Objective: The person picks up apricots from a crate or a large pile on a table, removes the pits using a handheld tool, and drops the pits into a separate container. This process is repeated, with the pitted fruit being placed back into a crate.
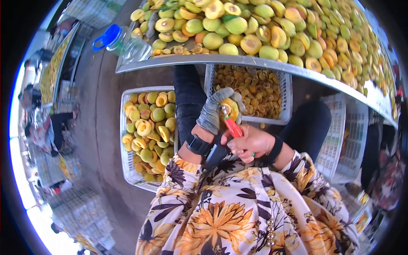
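My left hand (pixel 212 112), in a grey knit glove, is closed around a yellow peach half (pixel 231 107) with its cut face turned up. In my bare right hand (pixel 254 142) is a red-handled pitting tool (pixel 233 127), and its metal tip rests against the cut face. The exact shape of that tip is partly hidden in the fruit. Just beyond my hands, a white crate (pixel 286 91) holds cut peach pieces. To the left stands another white crate (pixel 126 163), filled with greenish-yellow peaches, some of them halved.
A metal-edged table (pixel 199 60) heaped with halved peaches (pixel 263 27) spans the far side. On its left corner lies a water bottle (pixel 129 44) with a blue cap. Stacked white crates (pixel 346 136) stand at right. Other people (pixel 55 131) sit at far left.
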A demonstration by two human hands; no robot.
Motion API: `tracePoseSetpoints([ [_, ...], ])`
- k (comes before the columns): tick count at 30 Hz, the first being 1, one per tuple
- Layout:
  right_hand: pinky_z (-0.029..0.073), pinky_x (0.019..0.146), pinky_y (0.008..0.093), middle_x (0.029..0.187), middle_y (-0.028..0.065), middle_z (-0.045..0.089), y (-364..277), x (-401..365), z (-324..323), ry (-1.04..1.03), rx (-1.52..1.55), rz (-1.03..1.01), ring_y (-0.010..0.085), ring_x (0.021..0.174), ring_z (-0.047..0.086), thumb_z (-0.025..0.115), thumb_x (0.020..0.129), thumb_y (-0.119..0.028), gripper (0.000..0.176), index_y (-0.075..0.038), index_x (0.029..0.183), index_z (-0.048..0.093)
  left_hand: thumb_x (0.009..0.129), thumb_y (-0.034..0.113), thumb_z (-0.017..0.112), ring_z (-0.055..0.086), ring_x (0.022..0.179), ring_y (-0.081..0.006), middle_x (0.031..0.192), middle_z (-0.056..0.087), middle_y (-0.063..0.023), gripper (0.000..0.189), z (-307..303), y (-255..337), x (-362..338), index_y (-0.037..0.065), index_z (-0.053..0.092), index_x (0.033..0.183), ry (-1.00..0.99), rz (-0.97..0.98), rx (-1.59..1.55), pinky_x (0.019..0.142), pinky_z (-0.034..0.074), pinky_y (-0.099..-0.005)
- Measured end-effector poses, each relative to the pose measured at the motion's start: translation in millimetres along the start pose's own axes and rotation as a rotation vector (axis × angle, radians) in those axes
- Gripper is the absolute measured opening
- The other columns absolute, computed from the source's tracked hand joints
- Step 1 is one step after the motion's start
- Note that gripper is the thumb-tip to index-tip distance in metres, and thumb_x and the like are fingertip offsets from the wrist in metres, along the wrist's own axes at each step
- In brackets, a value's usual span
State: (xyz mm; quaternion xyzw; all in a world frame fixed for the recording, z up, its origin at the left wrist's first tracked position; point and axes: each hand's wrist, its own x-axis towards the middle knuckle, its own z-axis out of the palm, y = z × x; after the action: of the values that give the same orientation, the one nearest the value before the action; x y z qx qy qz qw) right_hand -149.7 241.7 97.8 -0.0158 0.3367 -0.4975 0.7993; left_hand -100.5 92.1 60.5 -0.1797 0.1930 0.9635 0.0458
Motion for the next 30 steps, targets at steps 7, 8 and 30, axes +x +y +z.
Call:
tracePoseSetpoints([
  [7, 0.031, 0.033, 0.0207, 0.054, 0.001, 0.041, 14.3, 18.4, -10.3, 0.097, -0.321, -0.171, 0.006, 0.037, 0.035, 0.051, 0.085, -0.005, 0.014, -0.006, 0.099, 0.047, 0.078, 0.032, 0.062, 0.06, 0.056, -0.0235, 0.071, 0.062, -0.0097, 0.026, 9.0, -2.8, -4.9, 0.007, 0.059, 0.084, 0.261, 0.068, -0.069, 0.044, 0.05, -0.0339],
  [8, 0.032, 0.033, 0.021, 0.053, 0.001, 0.041, 13.9, 20.2, -10.1, 0.203, -0.508, -0.24, 0.0065, 0.037, 0.037, 0.051, 0.084, -0.004, 0.014, -0.006, 0.098, 0.048, 0.077, 0.029, 0.064, 0.061, 0.059, -0.0234, 0.07, 0.063, -0.0078, 0.022, 9.5, -3.6, -3.9, 0.008, 0.061, 0.084, 0.32, 0.111, -0.108, 0.046, 0.051, -0.035],
  [30, 0.047, 0.065, 0.0418, 0.087, 0.0179, 0.053, 21.4, -2.5, -112.0, 0.948, -1.679, -0.503, 0.0349, 0.073, 0.057, 0.061, 0.068, -0.011, 0.018, -0.004, 0.083, 0.053, 0.072, 0.047, 0.064, 0.059, 0.087, -0.0269, 0.095, 0.063, -0.0117, 0.049, -94.4, 62.5, -145.8, 0.007, 0.063, 0.1, 1.135, 0.005, 2.078, 0.085, 0.043, -0.038],
])
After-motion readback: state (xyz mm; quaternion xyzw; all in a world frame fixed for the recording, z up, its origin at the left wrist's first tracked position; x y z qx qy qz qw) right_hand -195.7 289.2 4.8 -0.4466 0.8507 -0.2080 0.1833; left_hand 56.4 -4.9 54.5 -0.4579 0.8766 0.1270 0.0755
